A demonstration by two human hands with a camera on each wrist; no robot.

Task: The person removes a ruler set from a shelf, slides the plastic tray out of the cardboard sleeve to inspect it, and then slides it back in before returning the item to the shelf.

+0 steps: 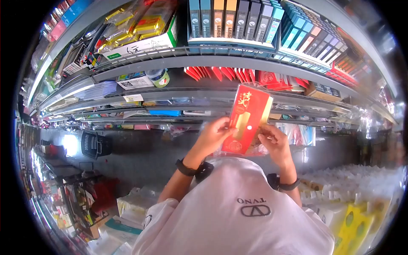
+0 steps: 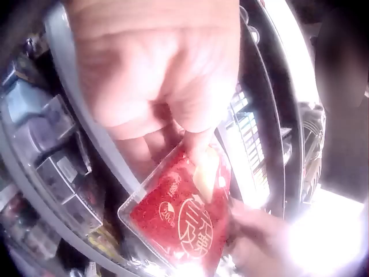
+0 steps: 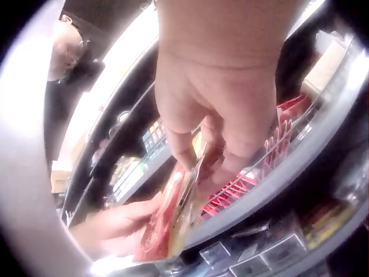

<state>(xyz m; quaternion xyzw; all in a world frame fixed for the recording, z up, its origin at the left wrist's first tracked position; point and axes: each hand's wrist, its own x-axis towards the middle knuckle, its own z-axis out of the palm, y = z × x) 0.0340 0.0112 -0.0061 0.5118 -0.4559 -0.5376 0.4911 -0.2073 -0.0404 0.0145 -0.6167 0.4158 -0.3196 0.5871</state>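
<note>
In the head view, a flat red packet with gold lettering and a clear plastic cover is held upright, slightly tilted, before the chest. The left hand grips its left edge, thumb lying on the front. On the opposite side, the right hand pinches the lower right edge, where a gold strip shows. From the left wrist, the packet's red face shows a round gold emblem beneath the fingers. The right wrist view has the packet nearly edge-on, with layers parted under the right thumb and fingers.
Shelves rise just ahead, with boxed pen leads, a white carton of yellow packs, and a row of red packets. A dark basket stands on the floor at left. Plastic-wrapped goods lie at right.
</note>
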